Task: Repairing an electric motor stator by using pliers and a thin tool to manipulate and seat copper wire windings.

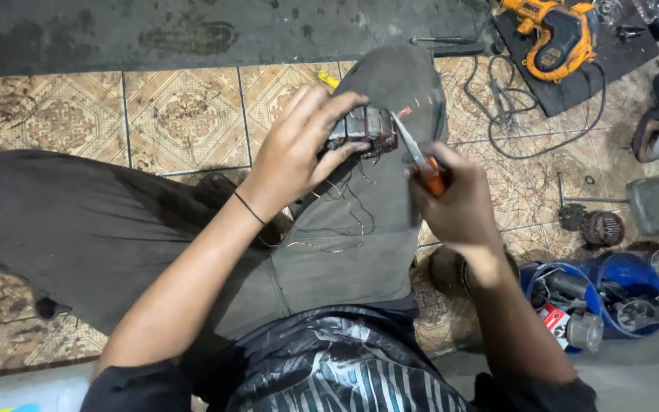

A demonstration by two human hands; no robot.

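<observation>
Left hand (295,156) clamped around motor stator (361,130) on the knee (390,84), right hand (455,202) beside it gripping orange-handled screwdriver (419,159) (tip at the stator).

I count two hands of mine at work: my left hand (299,152) and my right hand (455,202). One dark wound motor core with copper wires (361,131), one orange-handled metal tool (421,162), one yellow and black power tool (554,34), one blue plastic bucket of parts (619,275), one small round copper-wound armature (602,227).
</observation>
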